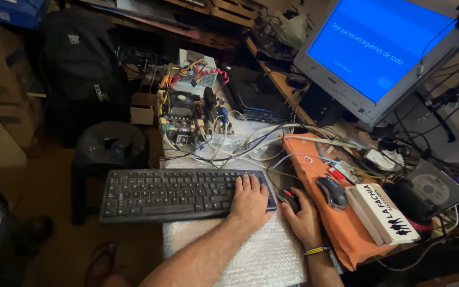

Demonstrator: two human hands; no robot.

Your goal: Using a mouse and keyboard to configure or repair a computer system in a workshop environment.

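Note:
My left hand (249,199) lies flat on the right end of a black keyboard (176,194), fingers spread over the keys and holding nothing. My right hand (305,219), with a yellow band at the wrist, cups a small black and red mouse (289,197) just right of the keyboard. Both keyboard and mouse rest on a sheet of bubble wrap (261,255). A bare computer mainboard (189,114) with a fan and coloured wires sits beyond the keyboard, with cables running from it toward the right.
A monitor (378,48) with a blue screen leans at the upper right. A second, grey mouse (332,191) lies on an orange sheet (346,234), beside a white box (381,212) and an open disc drive (434,188). A black stool (110,146) and backpack (81,58) stand at left.

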